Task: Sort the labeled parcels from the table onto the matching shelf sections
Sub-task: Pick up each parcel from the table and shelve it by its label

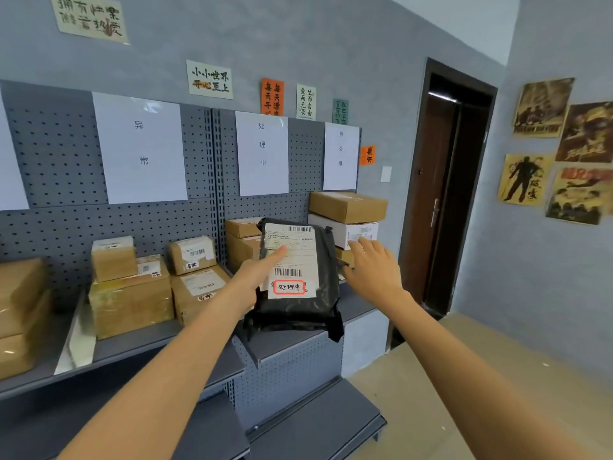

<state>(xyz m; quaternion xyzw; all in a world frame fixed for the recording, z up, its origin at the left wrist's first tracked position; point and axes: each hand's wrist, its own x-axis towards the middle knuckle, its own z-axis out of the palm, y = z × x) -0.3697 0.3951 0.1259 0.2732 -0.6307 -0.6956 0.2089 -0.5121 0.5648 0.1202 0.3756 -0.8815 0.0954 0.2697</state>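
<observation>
A black plastic mailer parcel (298, 303) with a white shipping label and a red-framed tag 处理中 stands tilted on the grey shelf (285, 346), under the sign 处理中 (262, 154). My left hand (255, 273) holds its left edge, thumb pressed on the label. My right hand (374, 270) hovers just right of the parcel, fingers spread, holding nothing. Brown boxes (242, 240) stand behind the mailer.
Cardboard boxes (132, 293) sit under the sign 异常 (141, 144) on the left section. A brown box on a white box (348, 217) is stacked under the sign 待处理 (341, 154). A lower shelf (315, 423) juts out below. A dark door (444, 194) is at right.
</observation>
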